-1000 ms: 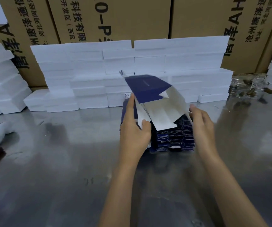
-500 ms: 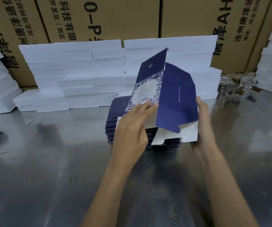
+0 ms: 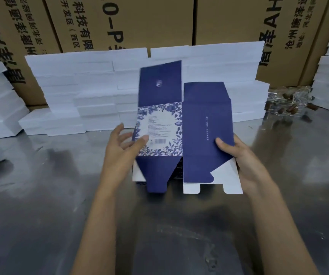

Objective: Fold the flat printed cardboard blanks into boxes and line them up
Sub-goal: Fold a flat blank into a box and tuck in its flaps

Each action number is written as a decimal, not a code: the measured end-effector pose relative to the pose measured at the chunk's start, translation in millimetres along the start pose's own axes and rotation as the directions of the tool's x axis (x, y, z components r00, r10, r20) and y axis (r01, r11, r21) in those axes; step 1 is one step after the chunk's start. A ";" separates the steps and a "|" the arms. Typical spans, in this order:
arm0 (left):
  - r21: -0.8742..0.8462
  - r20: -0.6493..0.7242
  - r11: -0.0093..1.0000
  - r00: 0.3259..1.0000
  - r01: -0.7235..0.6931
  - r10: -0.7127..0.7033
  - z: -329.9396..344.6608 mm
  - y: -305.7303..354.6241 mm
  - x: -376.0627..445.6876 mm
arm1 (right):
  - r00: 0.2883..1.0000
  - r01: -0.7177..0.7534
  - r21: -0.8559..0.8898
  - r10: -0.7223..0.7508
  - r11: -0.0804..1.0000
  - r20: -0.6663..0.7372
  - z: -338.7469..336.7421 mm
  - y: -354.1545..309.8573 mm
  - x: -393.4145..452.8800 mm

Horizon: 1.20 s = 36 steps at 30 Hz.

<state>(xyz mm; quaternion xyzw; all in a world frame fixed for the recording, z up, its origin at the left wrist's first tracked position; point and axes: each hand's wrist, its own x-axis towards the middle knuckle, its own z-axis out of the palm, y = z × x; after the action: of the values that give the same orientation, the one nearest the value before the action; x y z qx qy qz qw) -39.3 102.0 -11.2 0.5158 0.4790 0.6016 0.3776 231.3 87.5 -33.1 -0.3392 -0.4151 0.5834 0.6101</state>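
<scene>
blank (image 3: 181, 124) is held upright between both hands, pinched by left hand (image 3: 123, 147) and gripped by right hand (image 3: 239, 155).

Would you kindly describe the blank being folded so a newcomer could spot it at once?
Start at the wall of white foam blocks on the steel table. In front of it, the left hand and right hand hold the cardboard blank upright. Unlike the plain blocks, it is navy with a floral barcode panel.

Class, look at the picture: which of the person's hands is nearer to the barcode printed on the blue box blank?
Left. The left hand has its thumb tip just beside the barcode on the box blank; the right hand grips the far right edge.
</scene>
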 end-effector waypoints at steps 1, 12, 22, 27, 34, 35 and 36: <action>-0.116 0.068 0.989 0.994 0.088 -0.081 -6.8 -0.3 1.2 | 0.999 0.002 0.001 -0.002 1.000 0.048 2.5 2.1 0.4; -0.159 0.234 0.975 0.965 0.157 -0.117 -14.0 -6.5 -5.4 | 0.999 0.027 -0.132 -0.029 0.991 -0.017 11.9 11.1 2.4; -0.086 0.053 0.986 0.989 0.142 -0.138 -6.5 -9.4 -1.9 | 0.999 -0.033 -0.197 0.028 0.980 -0.031 16.8 8.3 1.0; -0.046 0.006 0.996 0.997 0.072 -0.072 -0.7 -11.1 -1.0 | 1.000 -0.012 -0.189 0.008 0.982 -0.024 20.3 5.8 -1.6; 0.041 -0.149 0.988 0.976 -0.152 0.156 7.6 -19.1 -15.2 | 0.992 -0.085 0.210 0.064 0.974 0.105 13.9 4.7 -30.4; 0.048 -0.177 0.988 0.972 -0.145 0.151 6.8 -22.2 -19.7 | 0.988 -0.091 0.299 0.049 0.950 0.145 12.2 5.6 -37.4; 0.033 -0.199 0.992 0.972 -0.118 0.122 6.7 -25.6 -25.5 | 0.983 -0.103 0.367 0.037 0.924 0.181 11.8 6.5 -44.3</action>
<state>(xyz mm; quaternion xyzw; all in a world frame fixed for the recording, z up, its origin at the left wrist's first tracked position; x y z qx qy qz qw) -29.1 85.6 -42.4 0.4844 0.4887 0.6674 0.2849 219.0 43.2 -38.9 -0.1798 -0.3344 0.7004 0.6044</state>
